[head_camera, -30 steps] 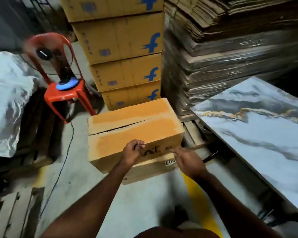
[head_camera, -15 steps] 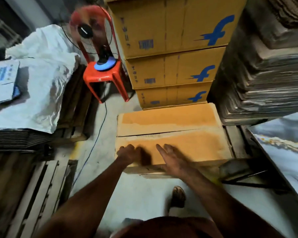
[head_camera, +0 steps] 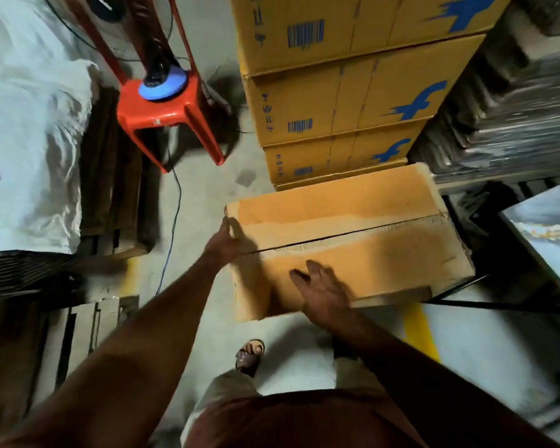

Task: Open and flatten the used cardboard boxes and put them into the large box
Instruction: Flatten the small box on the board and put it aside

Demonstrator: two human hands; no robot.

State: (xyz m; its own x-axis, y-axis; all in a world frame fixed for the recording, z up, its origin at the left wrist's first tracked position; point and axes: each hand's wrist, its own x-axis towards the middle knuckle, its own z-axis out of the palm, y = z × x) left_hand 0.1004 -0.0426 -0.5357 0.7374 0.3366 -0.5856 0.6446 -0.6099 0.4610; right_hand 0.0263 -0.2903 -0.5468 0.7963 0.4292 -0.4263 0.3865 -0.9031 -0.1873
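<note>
A closed cardboard box (head_camera: 346, 240) sits on the concrete floor (head_camera: 207, 195) directly ahead of the person, its top flaps shut with a seam running across the top from left to right. The left hand (head_camera: 224, 241) is at the box's left end, near the far left corner, with the fingers wrapped around the edge there, gripping it. The right hand (head_camera: 324, 291) lies flat on the near top flap, toward the front left part of the box, fingers straight and spread, pressing on the cardboard without holding anything. The two hands are apart, the left further from the body than the right, and the seam runs between them.

Just behind the box rises a stack of yellow cartons (head_camera: 346, 101) with blue logos and barcodes; the box's far edge lies close against the bottom one. To the right of that stack are piles of flattened cardboard (head_camera: 511, 101), blurred. A red plastic stool (head_camera: 168, 111) stands to the left on the floor, carrying a dark object on a blue disc, and a thin cable (head_camera: 172, 227) trails across the floor from it. A white sack (head_camera: 26, 130) lies over wooden pallets at far left. One sandalled foot (head_camera: 250, 356) shows just in front of the box.
</note>
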